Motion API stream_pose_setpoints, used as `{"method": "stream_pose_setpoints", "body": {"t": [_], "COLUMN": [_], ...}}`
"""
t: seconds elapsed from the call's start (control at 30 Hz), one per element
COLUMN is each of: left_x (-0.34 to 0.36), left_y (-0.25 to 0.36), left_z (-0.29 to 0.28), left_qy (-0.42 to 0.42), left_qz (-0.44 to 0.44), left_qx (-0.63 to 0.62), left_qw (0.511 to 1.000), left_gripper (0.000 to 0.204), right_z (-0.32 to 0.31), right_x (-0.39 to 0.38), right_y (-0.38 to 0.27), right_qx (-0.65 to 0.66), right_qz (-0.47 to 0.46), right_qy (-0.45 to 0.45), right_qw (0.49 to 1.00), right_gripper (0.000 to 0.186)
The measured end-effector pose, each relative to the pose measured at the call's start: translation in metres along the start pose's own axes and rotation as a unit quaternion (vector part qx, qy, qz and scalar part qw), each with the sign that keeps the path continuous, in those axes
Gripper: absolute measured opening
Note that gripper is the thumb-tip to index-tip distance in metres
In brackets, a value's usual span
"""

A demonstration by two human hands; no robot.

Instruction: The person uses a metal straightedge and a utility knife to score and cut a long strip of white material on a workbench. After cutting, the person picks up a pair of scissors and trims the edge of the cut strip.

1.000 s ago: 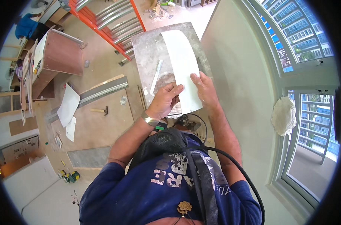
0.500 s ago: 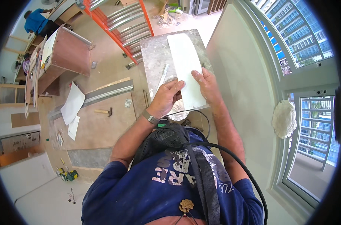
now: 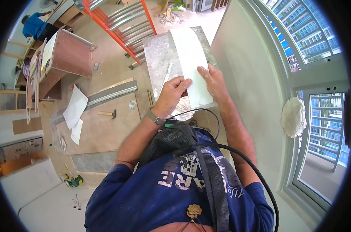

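A long white strip of sheet material (image 3: 189,50) lies between my hands, bowed slightly over a grey, stained board top (image 3: 158,50). My left hand (image 3: 171,94) pinches its left edge near the close end, thumb on top. On the right edge, my right hand (image 3: 216,83) grips the strip with its thumb over the upper face. The fingers beneath the strip are hidden. Beside my left hand, a slim white-handled tool (image 3: 168,73) rests on the board top; its exact kind is unclear. A crumpled white cloth (image 3: 183,110) shows below the strip's near end.
An orange ladder (image 3: 123,31) stands beyond the board top. To the left are a hammer (image 3: 108,113) on a brown panel, a metal straightedge (image 3: 109,94) and white sheets (image 3: 75,106). A wall and window (image 3: 322,131) flank my right. A co-worker in blue (image 3: 36,25) bends at far left.
The strip and both hands have shifted slightly, and the strip's far end looks a little more curved. Both hands keep their hold. The whole view has moved a little.
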State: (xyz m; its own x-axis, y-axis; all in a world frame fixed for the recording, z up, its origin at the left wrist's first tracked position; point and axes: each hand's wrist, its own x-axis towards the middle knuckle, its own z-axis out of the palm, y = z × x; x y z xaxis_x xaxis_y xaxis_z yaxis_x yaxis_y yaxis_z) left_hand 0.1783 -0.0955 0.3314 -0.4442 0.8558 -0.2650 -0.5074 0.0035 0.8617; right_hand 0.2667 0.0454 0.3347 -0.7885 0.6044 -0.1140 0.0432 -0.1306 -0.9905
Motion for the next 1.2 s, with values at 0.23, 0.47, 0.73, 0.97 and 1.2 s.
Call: {"method": "stream_pose_setpoints", "body": {"t": [0.23,0.47,0.73,0.97,1.2], "left_x": [-0.009,-0.009,-0.009,-0.016,-0.02], "left_y": [-0.006,-0.01,-0.014,-0.006,-0.005], "left_z": [-0.006,-0.007,-0.009,0.001,0.002], "left_qy": [-0.049,-0.048,-0.044,-0.051,-0.059], "left_qz": [-0.014,-0.04,-0.025,0.028,0.034], "left_qx": [0.031,-0.029,-0.005,0.09,0.078], "left_qw": [0.998,0.998,0.999,0.994,0.995], "left_gripper": [0.019,0.018,0.017,0.019,0.02], "right_z": [0.0,0.002,-0.001,-0.005,-0.007], "right_x": [0.006,0.004,0.007,0.005,-0.005], "right_y": [-0.004,0.009,0.02,0.004,-0.004], "right_qx": [0.033,0.171,0.204,0.123,0.178], "right_qz": [0.049,0.079,0.074,0.035,0.064], "right_qy": [0.001,-0.024,-0.032,0.0,-0.01], "right_qw": [0.998,0.982,0.976,0.992,0.982], "right_gripper": [0.028,0.031,0.03,0.028,0.024]}}
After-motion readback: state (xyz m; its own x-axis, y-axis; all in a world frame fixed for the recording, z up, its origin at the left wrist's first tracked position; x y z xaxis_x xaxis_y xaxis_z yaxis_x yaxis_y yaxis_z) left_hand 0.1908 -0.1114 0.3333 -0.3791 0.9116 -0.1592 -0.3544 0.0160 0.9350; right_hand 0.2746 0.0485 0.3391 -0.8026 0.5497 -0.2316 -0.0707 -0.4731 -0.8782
